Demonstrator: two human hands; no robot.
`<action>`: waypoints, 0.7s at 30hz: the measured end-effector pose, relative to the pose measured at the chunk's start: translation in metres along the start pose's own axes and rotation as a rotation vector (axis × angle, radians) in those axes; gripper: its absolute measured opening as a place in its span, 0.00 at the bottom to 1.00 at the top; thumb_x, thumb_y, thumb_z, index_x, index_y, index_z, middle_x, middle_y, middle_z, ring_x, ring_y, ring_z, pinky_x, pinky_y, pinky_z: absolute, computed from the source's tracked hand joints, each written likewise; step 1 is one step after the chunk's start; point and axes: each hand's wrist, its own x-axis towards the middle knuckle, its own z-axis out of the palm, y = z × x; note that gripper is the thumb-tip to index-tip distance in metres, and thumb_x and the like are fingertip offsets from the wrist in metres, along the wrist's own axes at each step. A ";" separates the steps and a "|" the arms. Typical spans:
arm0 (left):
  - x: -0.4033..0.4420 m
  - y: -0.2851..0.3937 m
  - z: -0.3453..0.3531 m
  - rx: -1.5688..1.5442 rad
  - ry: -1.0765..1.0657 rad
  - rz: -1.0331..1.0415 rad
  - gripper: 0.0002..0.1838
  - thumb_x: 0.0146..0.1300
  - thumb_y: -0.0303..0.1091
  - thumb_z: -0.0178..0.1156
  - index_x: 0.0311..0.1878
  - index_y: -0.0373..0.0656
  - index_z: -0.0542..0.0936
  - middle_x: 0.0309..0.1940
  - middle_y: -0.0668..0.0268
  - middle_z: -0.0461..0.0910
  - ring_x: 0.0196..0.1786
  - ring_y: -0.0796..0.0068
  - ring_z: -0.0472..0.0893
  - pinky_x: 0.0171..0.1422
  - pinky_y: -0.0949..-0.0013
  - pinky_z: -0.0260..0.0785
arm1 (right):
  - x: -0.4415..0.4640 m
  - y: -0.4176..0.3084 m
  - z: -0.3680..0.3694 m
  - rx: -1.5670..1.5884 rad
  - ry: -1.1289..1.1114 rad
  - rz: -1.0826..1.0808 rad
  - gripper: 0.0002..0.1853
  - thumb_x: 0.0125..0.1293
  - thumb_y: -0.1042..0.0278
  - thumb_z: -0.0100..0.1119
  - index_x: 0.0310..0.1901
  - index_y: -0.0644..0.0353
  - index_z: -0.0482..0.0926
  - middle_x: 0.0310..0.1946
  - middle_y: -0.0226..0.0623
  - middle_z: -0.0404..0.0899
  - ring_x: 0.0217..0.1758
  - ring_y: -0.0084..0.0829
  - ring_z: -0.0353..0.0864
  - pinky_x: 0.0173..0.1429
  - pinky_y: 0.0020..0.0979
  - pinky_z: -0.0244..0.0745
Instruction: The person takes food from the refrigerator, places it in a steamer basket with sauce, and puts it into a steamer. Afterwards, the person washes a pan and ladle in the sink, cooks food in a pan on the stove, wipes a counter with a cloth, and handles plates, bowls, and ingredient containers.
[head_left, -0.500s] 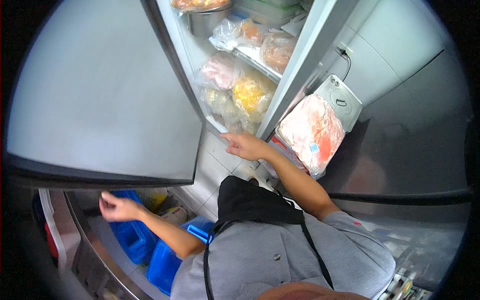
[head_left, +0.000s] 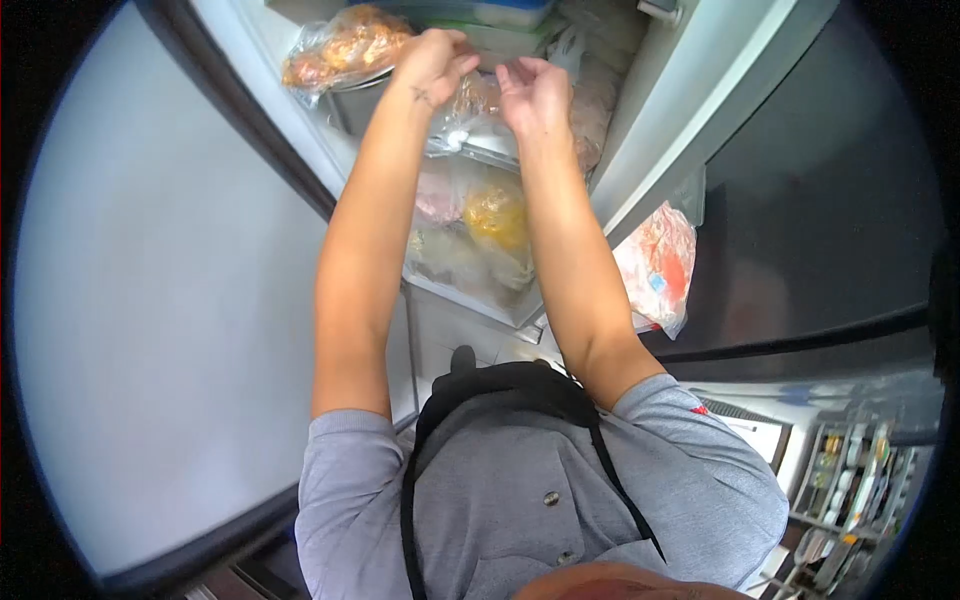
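Both my hands reach into the open refrigerator at an upper shelf. My left hand (head_left: 432, 65) has loosely bent fingers pointing right, and nothing shows in them. Close on its right, my right hand (head_left: 536, 95) has its fingers bent toward the left hand, thumb and fingers apart. Just below and between them lies a clear knotted plastic bag (head_left: 468, 105) with brownish-orange food; whether the fingertips touch it I cannot tell. Left of my left hand, a bag of orange-red food (head_left: 350, 48) rests on a metal pot. Behind the hands stands a pale green container (head_left: 500, 42).
The refrigerator door (head_left: 170, 300) stands open on the left. Lower down lie a bag of yellow food (head_left: 495, 215) and a bag of pink food (head_left: 437, 200). Outside, on the right, is wrapped reddish meat (head_left: 660, 265) beside a dark appliance front (head_left: 800, 220).
Both hands have moved up and forward into the refrigerator; my left hand came from beside the blue bins, my right from below the lower shelf. The view has shifted closer to the shelves.
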 end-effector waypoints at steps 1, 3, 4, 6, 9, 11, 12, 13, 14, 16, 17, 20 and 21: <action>0.010 -0.005 0.002 0.000 -0.022 -0.012 0.16 0.66 0.21 0.47 0.56 0.25 0.71 0.52 0.44 0.75 0.51 0.47 0.79 0.57 0.52 0.74 | 0.008 -0.001 0.001 0.036 0.084 0.040 0.12 0.60 0.82 0.49 0.46 0.74 0.70 0.51 0.51 0.69 0.57 0.46 0.70 0.72 0.49 0.63; 0.027 -0.019 0.003 -0.070 0.040 -0.062 0.14 0.65 0.20 0.44 0.51 0.26 0.72 0.47 0.46 0.75 0.45 0.49 0.78 0.53 0.48 0.74 | 0.014 0.000 0.001 0.048 0.087 0.032 0.11 0.60 0.82 0.48 0.45 0.74 0.70 0.50 0.51 0.69 0.57 0.47 0.69 0.73 0.50 0.61; 0.035 -0.027 0.002 -0.069 0.025 -0.085 0.14 0.65 0.20 0.44 0.51 0.26 0.72 0.47 0.46 0.75 0.45 0.49 0.78 0.53 0.48 0.74 | 0.013 -0.001 0.000 0.068 0.083 0.049 0.11 0.60 0.82 0.47 0.44 0.74 0.71 0.50 0.51 0.69 0.57 0.47 0.69 0.74 0.51 0.59; 0.045 -0.031 0.003 -0.231 0.090 -0.090 0.15 0.65 0.22 0.42 0.50 0.27 0.72 0.44 0.47 0.75 0.41 0.52 0.77 0.49 0.46 0.74 | 0.009 -0.004 -0.001 0.087 0.127 0.056 0.11 0.60 0.82 0.47 0.44 0.74 0.71 0.49 0.51 0.69 0.58 0.48 0.68 0.74 0.51 0.59; 0.051 -0.027 0.004 -0.235 0.204 -0.166 0.15 0.66 0.26 0.42 0.50 0.30 0.73 0.46 0.49 0.75 0.39 0.54 0.76 0.47 0.48 0.74 | 0.010 -0.008 0.005 0.059 0.159 0.062 0.10 0.59 0.82 0.47 0.43 0.75 0.71 0.49 0.52 0.69 0.58 0.49 0.68 0.73 0.52 0.60; 0.051 -0.026 0.006 -0.233 0.223 -0.170 0.15 0.66 0.27 0.42 0.50 0.31 0.73 0.48 0.50 0.74 0.40 0.55 0.76 0.46 0.49 0.73 | 0.012 -0.008 0.005 0.026 0.173 0.045 0.10 0.59 0.82 0.46 0.42 0.75 0.72 0.49 0.53 0.69 0.58 0.50 0.68 0.74 0.53 0.60; 0.049 -0.023 0.010 -0.227 0.245 -0.165 0.15 0.66 0.27 0.42 0.49 0.32 0.73 0.49 0.51 0.74 0.40 0.55 0.75 0.45 0.51 0.72 | 0.013 -0.008 0.006 -0.016 0.169 0.024 0.09 0.59 0.83 0.46 0.41 0.75 0.71 0.48 0.54 0.69 0.57 0.50 0.68 0.74 0.53 0.61; 0.046 -0.023 0.014 -0.224 0.234 -0.174 0.15 0.66 0.27 0.42 0.49 0.32 0.73 0.49 0.51 0.74 0.40 0.55 0.75 0.45 0.51 0.72 | 0.013 -0.008 0.006 -0.059 0.169 0.002 0.09 0.59 0.83 0.45 0.41 0.75 0.71 0.47 0.55 0.69 0.56 0.50 0.68 0.74 0.54 0.61; 0.041 -0.023 0.016 -0.282 0.293 -0.144 0.14 0.66 0.28 0.43 0.49 0.33 0.74 0.49 0.53 0.74 0.41 0.56 0.75 0.45 0.52 0.72 | 0.012 -0.007 0.005 -0.055 0.177 -0.010 0.09 0.59 0.83 0.45 0.41 0.75 0.71 0.47 0.55 0.69 0.56 0.50 0.68 0.74 0.54 0.61; 0.042 -0.026 0.022 -0.340 0.344 -0.119 0.14 0.66 0.28 0.43 0.48 0.34 0.74 0.50 0.55 0.74 0.42 0.57 0.74 0.44 0.54 0.71 | 0.018 -0.007 0.003 0.011 0.183 -0.019 0.09 0.59 0.83 0.45 0.41 0.75 0.71 0.45 0.56 0.69 0.54 0.50 0.68 0.73 0.54 0.63; 0.042 -0.027 0.022 -0.364 0.358 -0.116 0.13 0.66 0.28 0.44 0.49 0.34 0.74 0.50 0.56 0.75 0.44 0.58 0.74 0.44 0.53 0.71 | 0.022 -0.007 0.002 0.012 0.191 -0.025 0.09 0.59 0.83 0.45 0.41 0.75 0.71 0.45 0.56 0.69 0.54 0.50 0.68 0.73 0.54 0.63; 0.043 -0.023 0.028 -0.410 0.358 -0.055 0.13 0.67 0.31 0.46 0.50 0.34 0.74 0.50 0.55 0.76 0.45 0.59 0.75 0.44 0.56 0.73 | 0.028 -0.006 0.010 0.128 0.113 -0.057 0.13 0.61 0.86 0.44 0.48 0.81 0.66 0.59 0.63 0.60 0.67 0.61 0.59 0.78 0.56 0.56; 0.045 -0.020 0.031 -0.438 0.337 0.006 0.13 0.68 0.32 0.48 0.50 0.34 0.73 0.51 0.53 0.76 0.45 0.58 0.76 0.43 0.60 0.74 | 0.030 -0.008 0.022 0.164 0.149 -0.045 0.14 0.62 0.85 0.44 0.49 0.80 0.69 0.59 0.62 0.64 0.67 0.57 0.62 0.77 0.51 0.59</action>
